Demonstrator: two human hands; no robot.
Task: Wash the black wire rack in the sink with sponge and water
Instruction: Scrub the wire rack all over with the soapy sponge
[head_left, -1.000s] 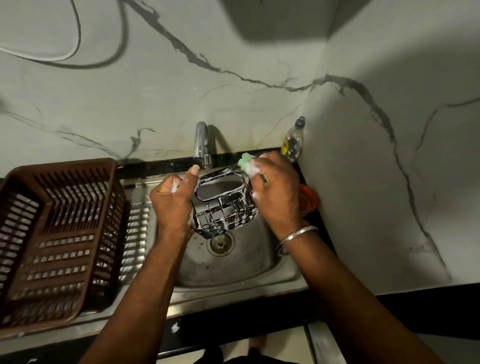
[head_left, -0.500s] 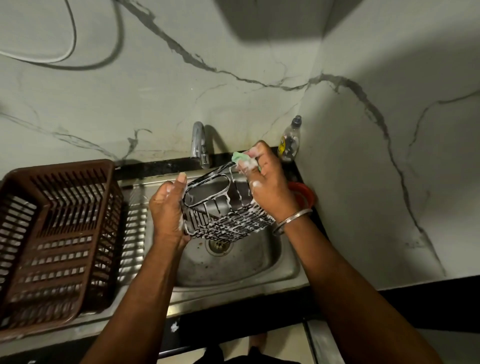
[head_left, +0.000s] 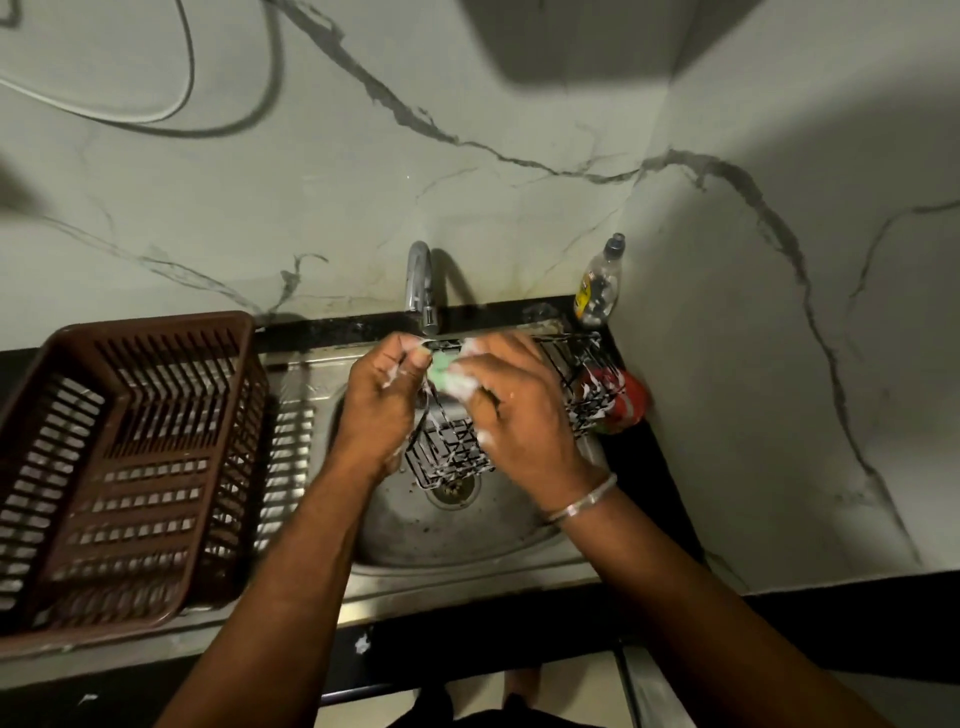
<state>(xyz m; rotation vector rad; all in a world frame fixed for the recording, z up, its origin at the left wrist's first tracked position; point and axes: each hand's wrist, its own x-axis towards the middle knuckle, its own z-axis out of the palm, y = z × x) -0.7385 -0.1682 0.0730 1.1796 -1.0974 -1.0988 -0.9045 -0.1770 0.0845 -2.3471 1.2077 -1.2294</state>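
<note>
1. A pale, marble-look back wall (head_left: 311, 182) with dark veins meets a matching right wall (head_left: 831, 364) in a corner.
2. A thin cable (head_left: 182, 111) loops across the back wall at the upper left.
3. A black desk (head_left: 519, 634) runs along the front, with pale floor (head_left: 363, 712) below it.
4. The light is dim, and a broad shadow (head_left: 571, 41) lies across the top.

The black wire rack (head_left: 451, 453) is streaked with white suds. It hangs tilted over the stainless sink (head_left: 415, 540), its lower end just above the drain and its far end reaching past the sink's back right corner. The left hand (head_left: 384, 410) grips a wire at its upper edge. The green sponge (head_left: 440, 372), coated in foam, is pressed against the rack's upper part by the right hand (head_left: 514, 415).
</note>
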